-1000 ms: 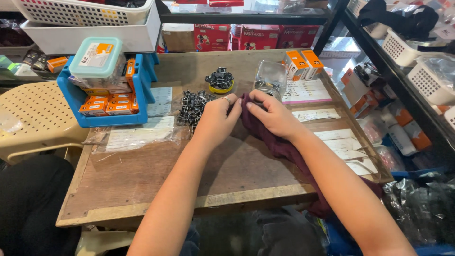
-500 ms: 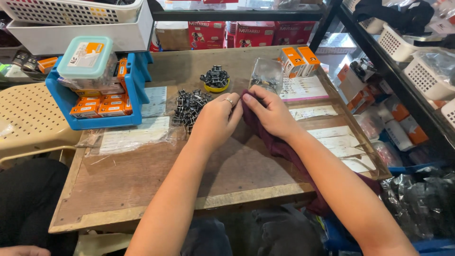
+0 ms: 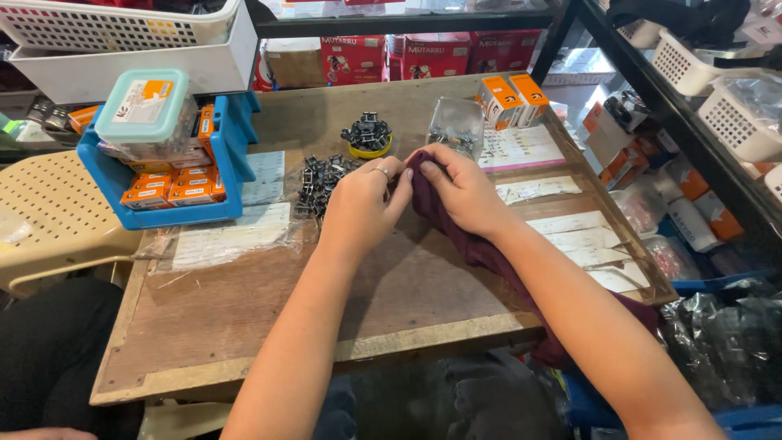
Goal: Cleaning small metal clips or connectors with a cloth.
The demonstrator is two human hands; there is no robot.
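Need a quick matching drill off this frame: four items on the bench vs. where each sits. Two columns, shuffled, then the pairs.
Things:
1. dark red cloth
2. pile of small dark metal parts
3. two orange boxes
4. clear tub with pale green lid

Places:
A. on top of the stock in the blue bin
B. far side of the table, right of the clear plastic bag
C. pinched between the left hand and right hand, trailing off the near edge
D. on the table just left of the left hand

Pairs: 1-C, 2-D, 3-B, 4-A
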